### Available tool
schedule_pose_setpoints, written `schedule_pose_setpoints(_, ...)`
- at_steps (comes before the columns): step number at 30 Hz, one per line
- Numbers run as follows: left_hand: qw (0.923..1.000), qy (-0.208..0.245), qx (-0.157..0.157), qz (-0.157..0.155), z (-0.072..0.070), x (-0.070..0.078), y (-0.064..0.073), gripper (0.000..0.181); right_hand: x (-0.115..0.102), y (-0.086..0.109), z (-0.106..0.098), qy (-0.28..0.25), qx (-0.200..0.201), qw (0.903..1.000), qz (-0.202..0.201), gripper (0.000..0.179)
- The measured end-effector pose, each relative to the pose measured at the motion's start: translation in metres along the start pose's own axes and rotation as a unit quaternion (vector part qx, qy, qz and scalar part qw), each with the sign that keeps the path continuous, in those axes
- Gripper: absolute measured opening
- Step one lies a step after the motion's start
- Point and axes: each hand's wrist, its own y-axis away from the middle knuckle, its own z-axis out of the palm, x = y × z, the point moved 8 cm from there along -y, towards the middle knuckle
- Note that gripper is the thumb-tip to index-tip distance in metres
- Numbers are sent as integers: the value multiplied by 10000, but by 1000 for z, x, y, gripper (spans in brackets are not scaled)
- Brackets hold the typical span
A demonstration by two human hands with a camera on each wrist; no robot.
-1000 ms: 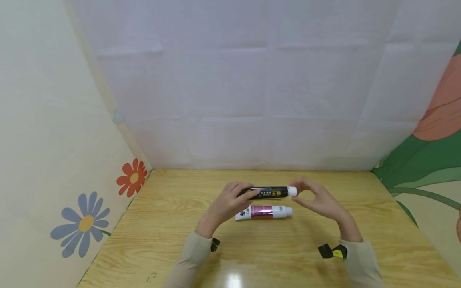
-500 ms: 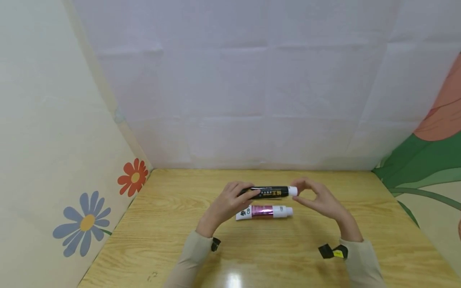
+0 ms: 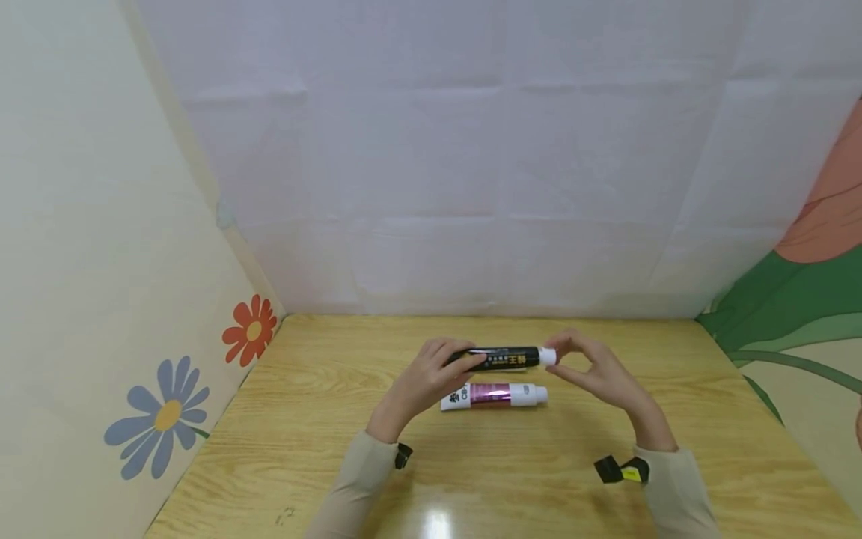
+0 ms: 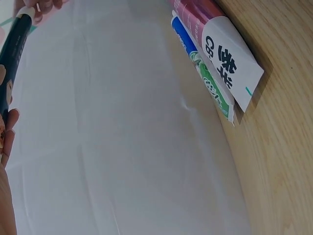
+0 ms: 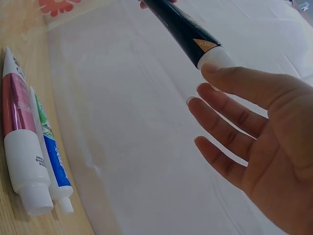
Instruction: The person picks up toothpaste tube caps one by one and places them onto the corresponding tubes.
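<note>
My left hand [image 3: 427, 378] grips a black toothpaste tube [image 3: 505, 358] with gold lettering, held level above the table. At the tube's right end is a white cap [image 3: 548, 356], pinched between the thumb and index finger of my right hand [image 3: 599, 374]. In the right wrist view, the other right-hand fingers [image 5: 222, 137] are spread below the cap [image 5: 215, 58]. Under the held tube, a pink and white tube [image 3: 491, 395] lies on the table. Beside it in the left wrist view is a smaller green and blue tube [image 4: 208, 81], mostly hidden in the head view.
A wood-grain table [image 3: 498, 479] spans the work area. Behind it hangs a creased white sheet [image 3: 431, 187]. Painted flowers mark the left wall [image 3: 67, 224], and a large green and orange plant covers the right one. Black straps [image 3: 609, 470] sit at the wrists.
Both hands keep the same hold on the tube and its cap, almost in place. The head view has shifted very slightly.
</note>
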Motion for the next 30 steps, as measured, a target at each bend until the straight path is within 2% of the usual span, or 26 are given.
schedule_pose_setpoints(5,9999,65,20,-80,-1,-1,-1,54,2,0,0,-19,-59,9999,86,28)
schedule_pose_setpoints(15,10000,51,-6,-23,-1,0,-1,50,-1,1,-1,-14,-2,10000,-65,27)
schedule_pose_setpoints(23,10000,-9,-8,41,7,2,0,56,11,4,2,-126,62,9999,-95,27)
schedule_pose_setpoints(30,10000,-19,-61,65,14,4,0,50,19,7,3,-198,51,9995,-232,27)
